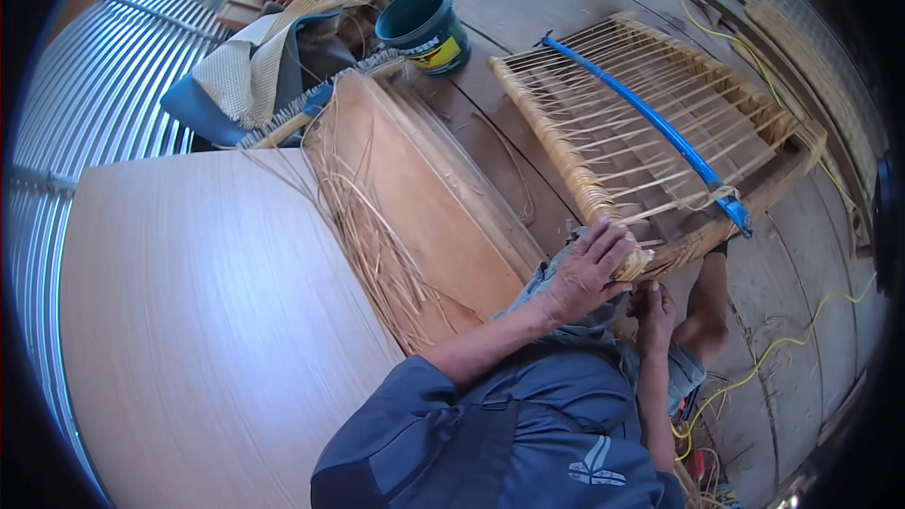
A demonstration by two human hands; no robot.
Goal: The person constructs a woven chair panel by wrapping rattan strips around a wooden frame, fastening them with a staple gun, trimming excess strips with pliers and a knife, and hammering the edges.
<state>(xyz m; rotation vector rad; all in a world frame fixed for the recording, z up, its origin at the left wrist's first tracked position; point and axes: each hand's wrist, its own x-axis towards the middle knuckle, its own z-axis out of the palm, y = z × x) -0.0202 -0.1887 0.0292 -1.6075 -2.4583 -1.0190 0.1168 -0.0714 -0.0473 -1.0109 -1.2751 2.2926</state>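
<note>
A wooden frame (693,253) strung with pale rattan strands leans by my knees, its long sides wrapped in rattan. My left hand (594,269) grips its near left corner, fingers curled over the wrapping. Just below that corner, my right hand (652,313) is closed in a pinch under the near rail; what its fingers hold is hidden. Across the strands lies a curved blue tube (650,113), bent down at its near end. A loose loop of rattan shows beside that end.
Loose rattan strips (377,259) lie along a brown wooden panel (424,198) on my left, beside a broad pale board (207,302). Beyond stand a dark green bucket (426,30) and a blue-and-cream sheet (240,75). A yellow cord (787,344) crosses the plank floor at right.
</note>
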